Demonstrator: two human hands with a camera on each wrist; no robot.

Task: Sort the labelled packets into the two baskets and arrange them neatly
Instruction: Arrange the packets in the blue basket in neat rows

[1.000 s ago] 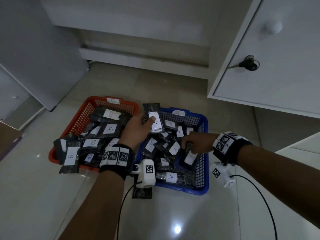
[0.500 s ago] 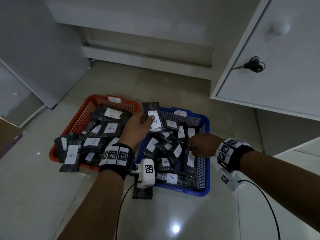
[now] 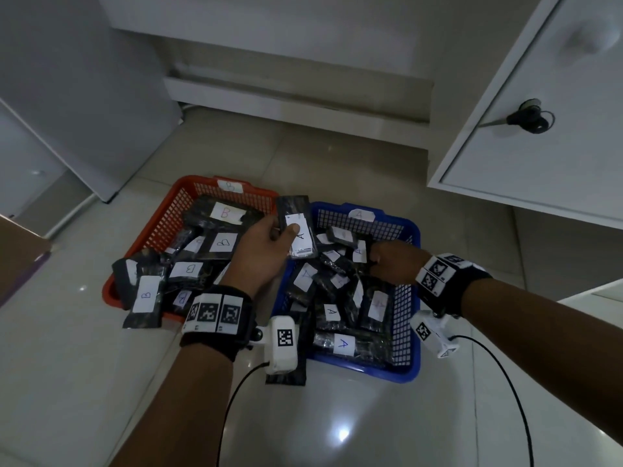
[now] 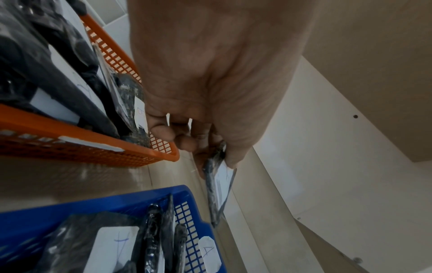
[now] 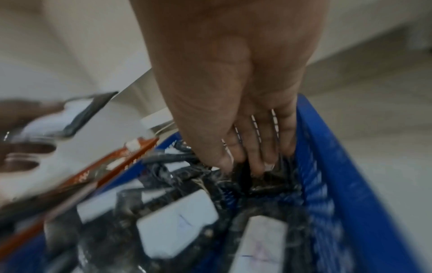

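Leftmost, an orange mesh plastic basket (image 3: 161, 227) tagged "B" holds black packets (image 3: 188, 271) labelled "B". Beside it, the left hand (image 3: 259, 254) pinches a black "A"-labelled packet (image 3: 298, 230) above the baskets' gap. Rightward, the right hand (image 3: 392, 264) digs curled fingertips (image 5: 257, 166) among "A" packets (image 3: 332, 313) in the blue mesh plastic basket (image 3: 409, 298) tagged "A"; whether it grips one, I cannot tell.

The held packet (image 3: 296, 232) is black with a white label marked A, pinched upright in the left hand (image 3: 261, 252). Left of this hand stands the orange basket (image 3: 188, 200), full of black packets labelled B. Under the right hand (image 3: 392, 261) is the blue basket (image 3: 409, 332), with A packets lying untidy; its fingers (image 5: 257, 160) touch them.
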